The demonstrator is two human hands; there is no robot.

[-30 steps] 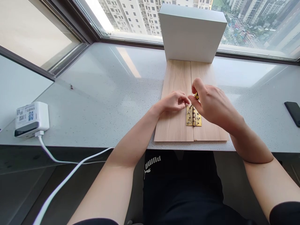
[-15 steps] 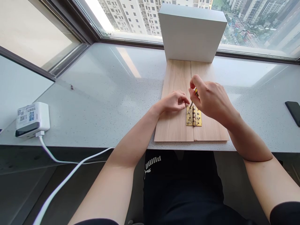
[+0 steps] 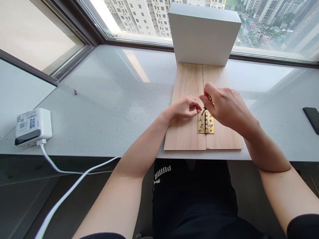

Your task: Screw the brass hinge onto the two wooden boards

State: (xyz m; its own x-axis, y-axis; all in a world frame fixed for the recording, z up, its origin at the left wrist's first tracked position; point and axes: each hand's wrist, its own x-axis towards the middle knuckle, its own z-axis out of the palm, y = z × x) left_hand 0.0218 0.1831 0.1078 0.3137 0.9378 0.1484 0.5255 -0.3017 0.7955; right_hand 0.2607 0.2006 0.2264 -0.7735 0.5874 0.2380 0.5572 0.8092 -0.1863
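My right hand [image 3: 225,104] is closed around the yellow-and-black handle of a screwdriver [image 3: 204,110]. Its thin shaft slants down to the upper left corner of a brass-coloured hinge [image 3: 206,123]. The hinge lies open and flat across the seam of two pale wooden boards, a left board [image 3: 185,136] and a right board [image 3: 226,139], with several screws or holes in its leaves. My left hand [image 3: 183,108] rests on the left board, fingers curled and fingertips close to the hinge's upper left corner. Whatever lies between those fingertips is too small to make out.
A white box [image 3: 203,41] stands at the far end of the boards, against the window. On the speckled countertop [image 3: 112,99], a white device [image 3: 33,126] with a white cable [image 3: 67,192] sits at left. A dark phone [image 3: 312,119] lies at the right edge.
My right hand has turned a little and shifted slightly down and right, so the screwdriver leans more. The left hand, hinge and boards look the same.
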